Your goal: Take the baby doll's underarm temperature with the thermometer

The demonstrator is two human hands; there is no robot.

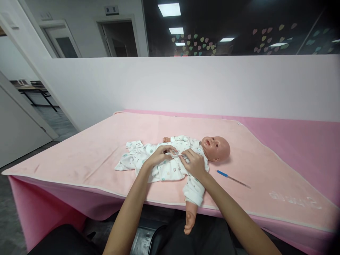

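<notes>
A baby doll (215,148) lies on its back on a pink blanket (87,156), head to the right, dressed in a white patterned romper (167,169). My left hand (159,155) pinches the romper's front edge over the doll's belly. My right hand (194,163) rests on the chest and grips the same fabric edge close beside it. One doll arm (191,209) hangs over the table's near edge.
A thin thermometer with a blue end (233,179) lies on the blanket right of the doll. A white partition wall (186,85) runs behind the table. An open doorway and floor lie at the left.
</notes>
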